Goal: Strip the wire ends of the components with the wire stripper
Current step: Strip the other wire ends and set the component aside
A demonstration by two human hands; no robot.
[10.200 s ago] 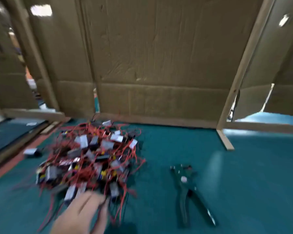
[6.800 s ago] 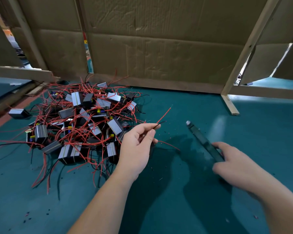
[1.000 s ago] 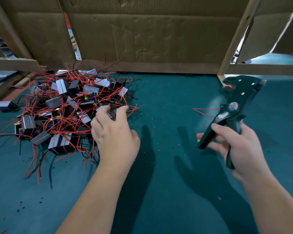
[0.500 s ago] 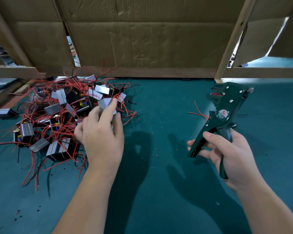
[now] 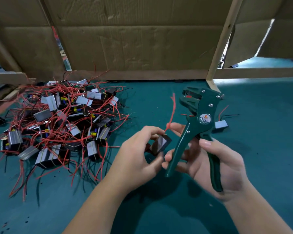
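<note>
I have my left hand pinching a small black-and-grey block component above the teal counter, its thin red wire running far-ward, its blurred tip seemingly just left of the dark green metal wire stripper head, handles gripped by my right hand.

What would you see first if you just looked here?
The big tangled heap of components with red wires, on the left of the teal table. Then, in the middle, the right hand grips a dark green wire stripper while the left hand holds one component, its red wire sticking up.
</note>
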